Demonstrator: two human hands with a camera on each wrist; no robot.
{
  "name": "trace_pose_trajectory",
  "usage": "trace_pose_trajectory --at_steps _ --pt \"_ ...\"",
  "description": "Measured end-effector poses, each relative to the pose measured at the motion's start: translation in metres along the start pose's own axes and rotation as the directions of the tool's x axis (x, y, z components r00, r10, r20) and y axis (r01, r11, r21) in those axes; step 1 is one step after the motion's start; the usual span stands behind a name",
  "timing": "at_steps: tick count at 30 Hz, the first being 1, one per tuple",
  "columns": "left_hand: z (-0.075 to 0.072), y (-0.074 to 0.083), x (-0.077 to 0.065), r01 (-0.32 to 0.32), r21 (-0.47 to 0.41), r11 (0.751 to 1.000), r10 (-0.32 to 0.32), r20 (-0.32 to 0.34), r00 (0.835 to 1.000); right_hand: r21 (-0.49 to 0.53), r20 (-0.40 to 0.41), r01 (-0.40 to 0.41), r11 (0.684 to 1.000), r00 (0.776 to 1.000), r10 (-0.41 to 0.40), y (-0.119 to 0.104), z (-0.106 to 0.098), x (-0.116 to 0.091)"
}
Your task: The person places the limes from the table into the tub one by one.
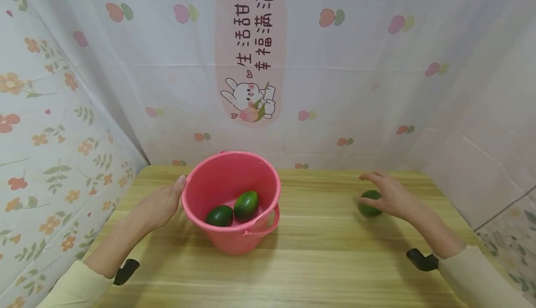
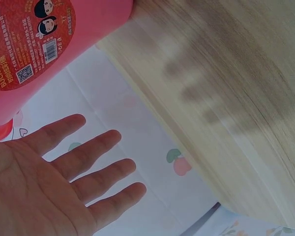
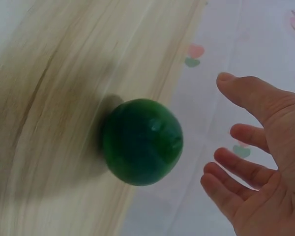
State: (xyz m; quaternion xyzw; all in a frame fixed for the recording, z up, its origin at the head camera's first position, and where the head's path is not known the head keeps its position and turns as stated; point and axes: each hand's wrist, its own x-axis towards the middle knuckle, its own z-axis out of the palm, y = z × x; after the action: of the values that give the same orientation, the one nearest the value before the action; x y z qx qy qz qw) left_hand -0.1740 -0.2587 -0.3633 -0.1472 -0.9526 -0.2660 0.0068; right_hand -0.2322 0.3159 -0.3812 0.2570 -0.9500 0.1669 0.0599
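Observation:
A pink bucket (image 1: 228, 243) with its handle hanging at the right stands left of the table's middle. Inside lie two smooth green fruits, one darker (image 1: 219, 216) and one brighter (image 1: 246, 204). My left hand (image 1: 161, 203) is at the bucket's left side, thumb by the rim; its fingers (image 2: 96, 152) are spread and nearly straight in the left wrist view. On the table's right part sits another round green fruit (image 3: 143, 142). My right hand (image 1: 393, 198) hovers over it with the fingers parted, and the right wrist view shows a gap between hand and fruit.
The wood-grain table (image 1: 310, 261) ends at the back against a white printed curtain (image 1: 351, 80). Floral cloth (image 1: 54, 159) hangs along the left side. Black straps or mounts (image 1: 422, 259) show near both wrists.

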Motion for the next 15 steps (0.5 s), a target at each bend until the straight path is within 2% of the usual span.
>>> trace_pose_trajectory --at_steps 10,15 --pt "0.000 -0.002 -0.001 0.007 -0.016 1.000 -0.007 0.010 1.000 0.000 0.065 -0.050 0.999 0.997 0.050 0.013 0.005 -0.004" --pt "0.000 -0.002 -0.001 0.009 -0.019 1.000 -0.009 0.010 1.000 -0.019 0.072 -0.053 0.998 0.996 0.054 0.023 0.010 -0.006"
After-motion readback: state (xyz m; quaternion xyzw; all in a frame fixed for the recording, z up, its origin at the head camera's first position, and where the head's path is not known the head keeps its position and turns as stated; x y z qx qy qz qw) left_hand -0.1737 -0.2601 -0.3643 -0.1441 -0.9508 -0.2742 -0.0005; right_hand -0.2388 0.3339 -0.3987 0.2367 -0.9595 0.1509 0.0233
